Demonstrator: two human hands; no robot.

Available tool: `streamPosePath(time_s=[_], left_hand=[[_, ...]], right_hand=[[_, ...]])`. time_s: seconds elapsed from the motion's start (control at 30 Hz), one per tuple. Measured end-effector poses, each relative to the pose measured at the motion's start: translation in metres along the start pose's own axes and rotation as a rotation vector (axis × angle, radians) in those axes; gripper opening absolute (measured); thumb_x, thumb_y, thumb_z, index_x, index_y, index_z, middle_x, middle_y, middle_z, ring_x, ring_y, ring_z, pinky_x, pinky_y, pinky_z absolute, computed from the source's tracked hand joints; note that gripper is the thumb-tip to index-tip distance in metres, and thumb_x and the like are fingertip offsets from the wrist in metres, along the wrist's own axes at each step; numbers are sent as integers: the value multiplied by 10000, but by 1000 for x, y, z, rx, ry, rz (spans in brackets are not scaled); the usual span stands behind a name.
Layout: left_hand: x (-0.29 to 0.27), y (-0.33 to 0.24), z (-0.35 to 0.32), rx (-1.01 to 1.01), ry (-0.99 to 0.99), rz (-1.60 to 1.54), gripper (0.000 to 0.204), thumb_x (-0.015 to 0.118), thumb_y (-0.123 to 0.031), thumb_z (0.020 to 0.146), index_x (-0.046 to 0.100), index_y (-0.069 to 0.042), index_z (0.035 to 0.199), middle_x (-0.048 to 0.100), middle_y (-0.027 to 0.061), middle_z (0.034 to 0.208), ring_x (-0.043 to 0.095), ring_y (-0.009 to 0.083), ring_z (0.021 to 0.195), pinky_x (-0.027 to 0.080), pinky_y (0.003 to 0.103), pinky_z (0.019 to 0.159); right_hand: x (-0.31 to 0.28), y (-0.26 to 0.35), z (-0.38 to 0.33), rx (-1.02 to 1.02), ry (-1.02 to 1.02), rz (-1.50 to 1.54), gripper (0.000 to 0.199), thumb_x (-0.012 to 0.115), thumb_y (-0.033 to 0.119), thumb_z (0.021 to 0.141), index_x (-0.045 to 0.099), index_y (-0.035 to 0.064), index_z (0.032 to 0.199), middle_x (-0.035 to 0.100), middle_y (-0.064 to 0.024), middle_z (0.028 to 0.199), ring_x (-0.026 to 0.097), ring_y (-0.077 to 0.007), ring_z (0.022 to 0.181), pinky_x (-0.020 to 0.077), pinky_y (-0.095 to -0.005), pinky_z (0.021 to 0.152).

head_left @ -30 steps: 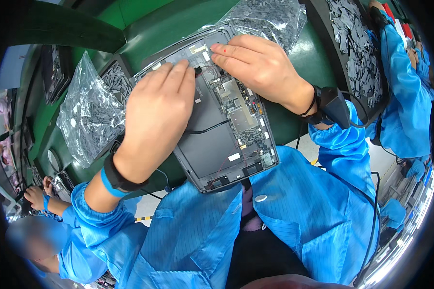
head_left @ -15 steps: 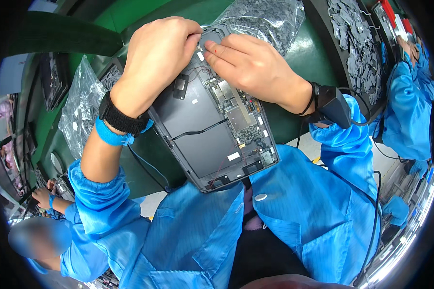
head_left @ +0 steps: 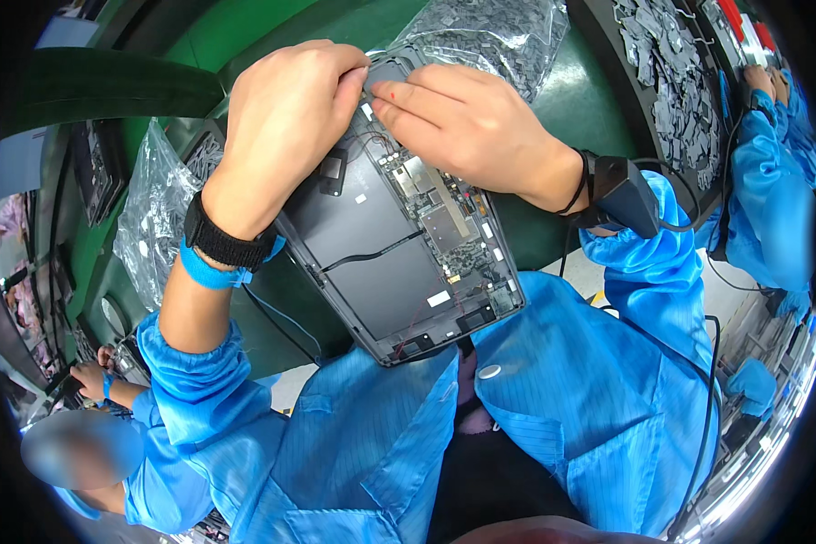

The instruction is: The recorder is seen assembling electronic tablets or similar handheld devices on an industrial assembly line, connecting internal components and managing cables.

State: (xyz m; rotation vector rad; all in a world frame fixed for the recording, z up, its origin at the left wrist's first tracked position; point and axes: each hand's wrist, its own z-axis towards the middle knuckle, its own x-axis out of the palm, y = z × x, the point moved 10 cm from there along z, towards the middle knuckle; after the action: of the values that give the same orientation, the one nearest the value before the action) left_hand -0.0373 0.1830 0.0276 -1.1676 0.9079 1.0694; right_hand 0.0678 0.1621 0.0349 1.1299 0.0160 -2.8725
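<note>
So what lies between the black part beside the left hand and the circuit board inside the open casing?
The casing's grey inner floor, with a small white patch on it; the head view shows this.

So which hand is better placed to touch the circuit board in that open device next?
Probably the right hand: the board shows just below it in the picture. The left hand is up by the device's far left corner, farther from the board.

left hand [head_left: 286, 136] and right hand [head_left: 485, 131] have their fingers [head_left: 419, 98] at the far end of an opened dark tablet housing [head_left: 372, 295].
</note>
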Motion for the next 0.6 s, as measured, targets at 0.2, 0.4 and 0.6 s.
streamPosePath(time_s=[0.2, 0.4, 0.6], left_hand=[[-3, -6, 0, 27, -57, 6, 131, 619, -145, 836, 710, -51, 847, 680, 124, 806, 654, 327, 774, 516, 420, 671], [-1, 1, -1, -34, -10, -23, 173, 647, -186, 867, 732, -48, 926, 708, 129, 892, 667, 299, 743, 519, 367, 669], [-3, -4, 3, -42, -18, 9, 172, 658, -204, 863, 732, -66, 933, 708, 117, 876, 666, 291, 729, 521, 362, 662]], right_hand=[[5, 18, 5, -30, 15, -79, 82, 619, 132, 627, 586, 62, 653, 568, -43, 738, 550, -185, 720, 463, -296, 630], [15, 22, 4, -11, 159, -79, 162, 636, 110, 626, 615, 11, 752, 640, -93, 907, 568, -180, 765, 476, -275, 638], [-12, 27, -8, -77, -42, -52, 142, 623, 144, 606, 626, 34, 696, 605, -58, 792, 523, -171, 708, 422, -285, 592]])
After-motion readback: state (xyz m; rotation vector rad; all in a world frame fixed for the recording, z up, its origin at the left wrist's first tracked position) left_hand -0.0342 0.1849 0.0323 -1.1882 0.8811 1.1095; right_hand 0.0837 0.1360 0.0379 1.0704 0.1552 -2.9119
